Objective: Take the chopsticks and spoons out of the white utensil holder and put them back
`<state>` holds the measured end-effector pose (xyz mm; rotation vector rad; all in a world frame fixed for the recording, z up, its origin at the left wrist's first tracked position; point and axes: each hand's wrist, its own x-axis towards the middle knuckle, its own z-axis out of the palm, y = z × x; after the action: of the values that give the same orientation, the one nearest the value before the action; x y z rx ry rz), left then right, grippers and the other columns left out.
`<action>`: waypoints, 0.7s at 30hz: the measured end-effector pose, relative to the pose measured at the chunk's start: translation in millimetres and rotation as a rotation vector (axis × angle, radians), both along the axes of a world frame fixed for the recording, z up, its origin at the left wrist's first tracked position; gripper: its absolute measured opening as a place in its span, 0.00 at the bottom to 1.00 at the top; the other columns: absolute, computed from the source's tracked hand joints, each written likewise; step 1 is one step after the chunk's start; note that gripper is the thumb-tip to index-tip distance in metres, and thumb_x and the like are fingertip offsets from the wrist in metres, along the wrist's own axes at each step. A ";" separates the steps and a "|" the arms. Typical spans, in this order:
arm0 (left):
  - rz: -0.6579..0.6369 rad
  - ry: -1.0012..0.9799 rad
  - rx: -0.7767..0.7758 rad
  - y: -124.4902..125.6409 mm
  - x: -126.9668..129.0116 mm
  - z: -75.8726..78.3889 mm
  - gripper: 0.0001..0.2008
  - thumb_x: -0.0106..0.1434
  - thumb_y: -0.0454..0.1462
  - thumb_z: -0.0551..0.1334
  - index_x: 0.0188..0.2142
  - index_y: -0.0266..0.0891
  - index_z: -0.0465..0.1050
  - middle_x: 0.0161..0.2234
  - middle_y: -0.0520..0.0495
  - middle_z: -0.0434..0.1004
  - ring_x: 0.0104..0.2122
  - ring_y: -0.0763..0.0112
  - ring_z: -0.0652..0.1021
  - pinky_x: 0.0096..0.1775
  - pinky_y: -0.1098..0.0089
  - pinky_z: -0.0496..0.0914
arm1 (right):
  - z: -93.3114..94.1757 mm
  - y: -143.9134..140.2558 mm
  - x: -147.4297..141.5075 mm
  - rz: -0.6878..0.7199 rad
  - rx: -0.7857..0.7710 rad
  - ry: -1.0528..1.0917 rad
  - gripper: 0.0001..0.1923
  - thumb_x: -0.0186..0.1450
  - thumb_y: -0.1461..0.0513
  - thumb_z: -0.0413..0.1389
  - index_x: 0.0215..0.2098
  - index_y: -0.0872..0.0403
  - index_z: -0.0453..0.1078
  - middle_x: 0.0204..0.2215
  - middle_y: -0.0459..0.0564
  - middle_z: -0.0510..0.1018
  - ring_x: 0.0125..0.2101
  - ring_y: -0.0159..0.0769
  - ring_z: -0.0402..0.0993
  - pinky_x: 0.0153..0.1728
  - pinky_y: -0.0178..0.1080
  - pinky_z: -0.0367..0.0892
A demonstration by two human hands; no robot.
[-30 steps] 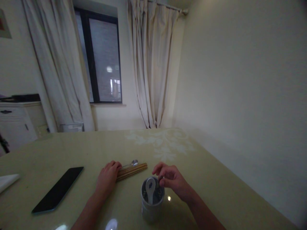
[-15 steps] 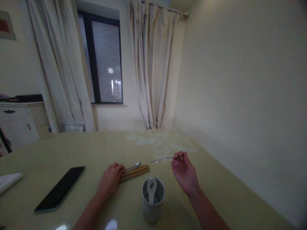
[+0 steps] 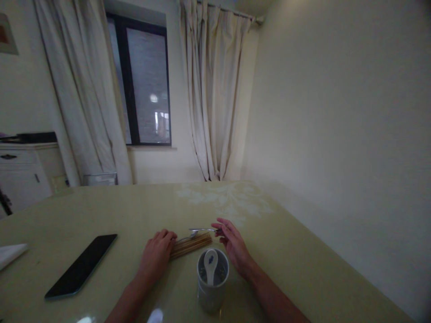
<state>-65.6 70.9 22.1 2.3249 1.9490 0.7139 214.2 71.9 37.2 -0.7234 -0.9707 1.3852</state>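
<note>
My left hand [image 3: 158, 252] rests on the table with its fingers closed over the near ends of a bundle of wooden chopsticks [image 3: 191, 245]. A metal spoon [image 3: 186, 237] lies along the bundle, its handle running under the same fingers. Above the far ends of the chopsticks, my right hand [image 3: 232, 242] pinches a slim metal utensil [image 3: 204, 230] that points left; its kind is not clear because the fingers cover one end. Between my forearms stands a grey cup [image 3: 213, 294] with a white ceramic spoon [image 3: 210, 264] upright inside it.
A black tablet-like slab [image 3: 82, 267] lies to the left on the pale green table [image 3: 141, 206]. Farther left is a white object [image 3: 11, 255], partly cut off. A wall [image 3: 336, 157] borders the table's right side.
My right hand has moved left with the metal utensil, bringing it from right of the chopsticks to over their far ends. My left hand stays on the chopsticks, nearly unmoved.
</note>
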 end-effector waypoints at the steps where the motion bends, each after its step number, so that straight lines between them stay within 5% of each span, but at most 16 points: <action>1: -0.001 -0.016 0.060 -0.3 3.1 -0.1 0.14 0.74 0.36 0.54 0.47 0.41 0.80 0.47 0.42 0.82 0.50 0.56 0.79 0.53 0.58 0.71 | -1.3 0.4 -0.2 0.010 0.000 -0.020 0.29 0.55 0.42 0.73 0.48 0.47 0.80 0.47 0.51 0.87 0.39 0.40 0.77 0.39 0.39 0.63; 6: -0.177 -0.040 0.298 -5.6 29.7 -3.4 0.17 0.73 0.35 0.57 0.58 0.46 0.75 0.54 0.43 0.82 0.54 0.57 0.78 0.56 0.56 0.70 | 0.2 -4.5 -2.5 0.106 0.008 -0.082 0.31 0.59 0.41 0.70 0.54 0.47 0.78 0.52 0.54 0.85 0.44 0.42 0.77 0.40 0.40 0.63; 11: -0.263 -0.080 0.207 -10.7 45.5 -2.7 0.16 0.73 0.34 0.56 0.53 0.49 0.79 0.44 0.46 0.83 0.44 0.60 0.81 0.49 0.61 0.74 | 5.6 -12.2 -5.8 0.197 0.001 -0.050 0.31 0.60 0.42 0.70 0.56 0.46 0.77 0.56 0.55 0.83 0.46 0.42 0.78 0.45 0.42 0.67; 17: -0.129 -0.268 0.219 1.6 12.0 3.9 0.17 0.75 0.39 0.51 0.44 0.44 0.81 0.42 0.45 0.82 0.44 0.60 0.82 0.50 0.62 0.76 | 13.5 -15.5 3.2 0.152 0.062 -0.190 0.27 0.63 0.42 0.67 0.54 0.46 0.77 0.57 0.54 0.79 0.49 0.46 0.78 0.47 0.45 0.69; 21: 0.057 -0.142 0.216 9.1 -15.9 0.4 0.17 0.75 0.40 0.51 0.44 0.42 0.80 0.43 0.43 0.82 0.45 0.58 0.82 0.51 0.59 0.75 | 27.7 -23.3 10.2 0.150 0.124 -0.328 0.24 0.61 0.43 0.70 0.46 0.49 0.79 0.51 0.54 0.81 0.49 0.47 0.76 0.47 0.45 0.69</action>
<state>-81.5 80.0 22.5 2.2639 1.9717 1.1134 224.4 48.6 64.9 -0.8121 -1.3808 1.3452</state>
